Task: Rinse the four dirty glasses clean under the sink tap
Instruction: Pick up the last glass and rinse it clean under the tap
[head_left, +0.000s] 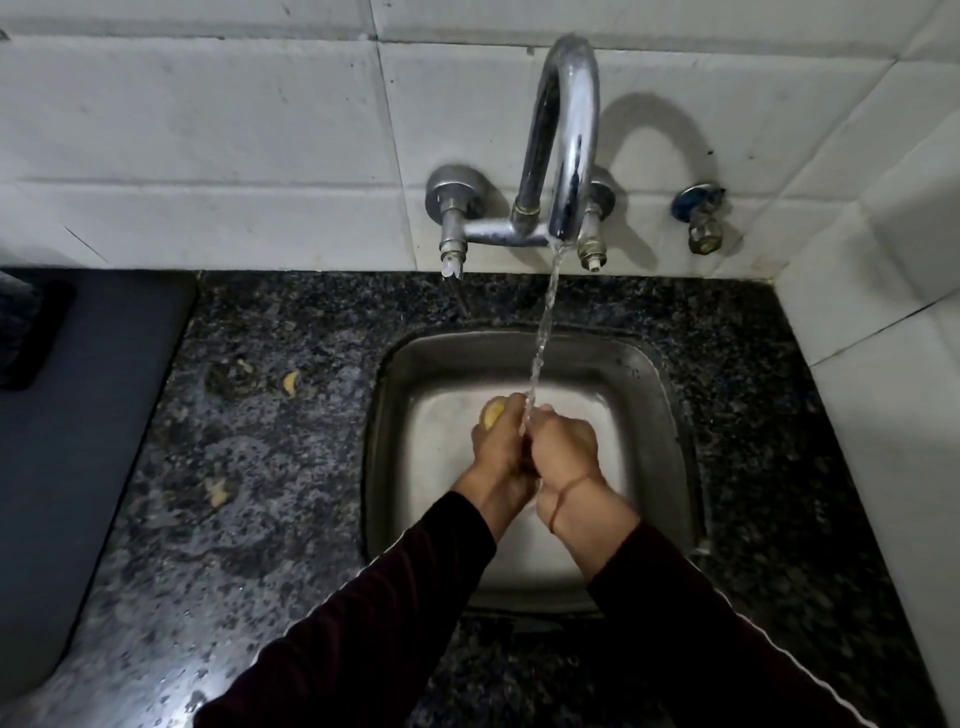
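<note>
Water from the tap (563, 140) runs in one thin stream straight down onto the seam where both hands meet over the sink (395, 415). Left hand (501, 441) curls round a yellowish thing (492, 413), scrubber or sponge by my guess, poking out on the far-left side of its grip. Right hand (563, 447) is curled tight against the left; what it holds, if anything, is hidden. Glasses visible: zero of four. Worktop (249, 467) left of the grip: three yellowish scraps. Can't judge axis or nearer hand until a glass shows.

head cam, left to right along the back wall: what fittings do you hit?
Left tap valve → curved chrome spout, water running → right tap valve, partly behind the spout → small blue-capped stopcock.
</note>
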